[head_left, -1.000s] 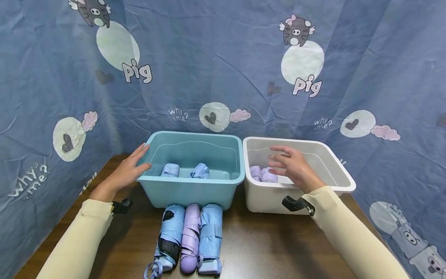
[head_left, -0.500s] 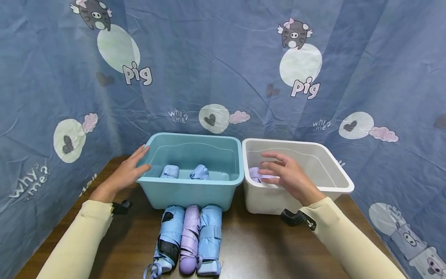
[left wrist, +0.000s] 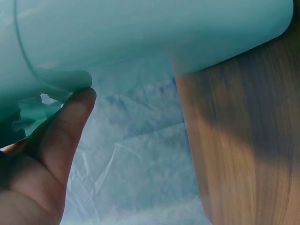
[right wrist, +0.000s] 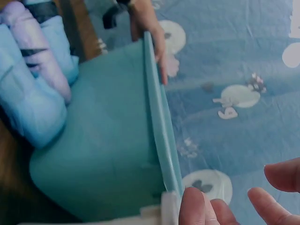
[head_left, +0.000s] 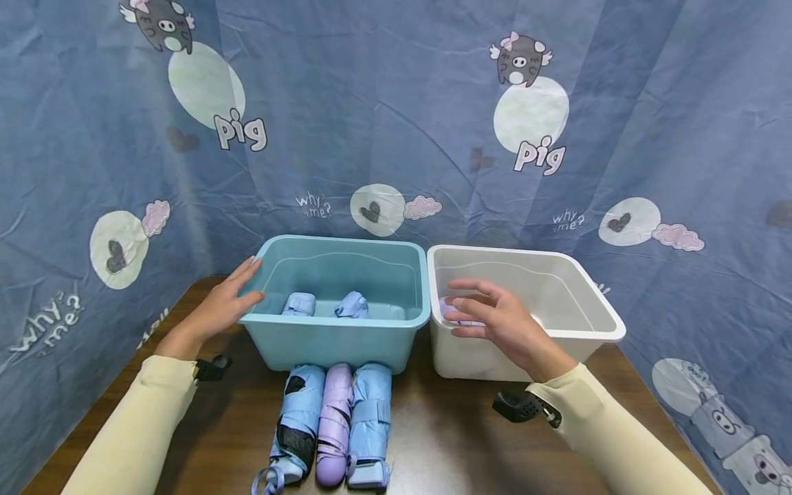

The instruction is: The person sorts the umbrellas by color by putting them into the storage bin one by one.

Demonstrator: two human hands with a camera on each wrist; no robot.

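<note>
My left hand (head_left: 218, 309) rests at the left rim of a teal bin (head_left: 334, 344), fingers straight; the left wrist view shows its thumb (left wrist: 70, 126) at the rim. My right hand (head_left: 504, 320) hovers above the white bin (head_left: 594, 335), fingers spread and loosely bent around nothing. Two blue folded umbrellas (head_left: 300, 304) lie inside the teal bin. In the white bin a purple umbrella (head_left: 444, 308) is mostly hidden behind my right hand. Before the teal bin lie a blue umbrella (head_left: 300, 412), a purple umbrella (head_left: 335, 426) and another blue umbrella (head_left: 370, 416), side by side.
Both bins stand next to each other on a brown wooden table (head_left: 452, 440). A blue curtain (head_left: 396, 117) with printed pigs hangs right behind them and along both sides.
My right hand has drifted left and slightly down over the white bin, covering more of the purple umbrellas there. The left hand has stayed at the teal rim.
</note>
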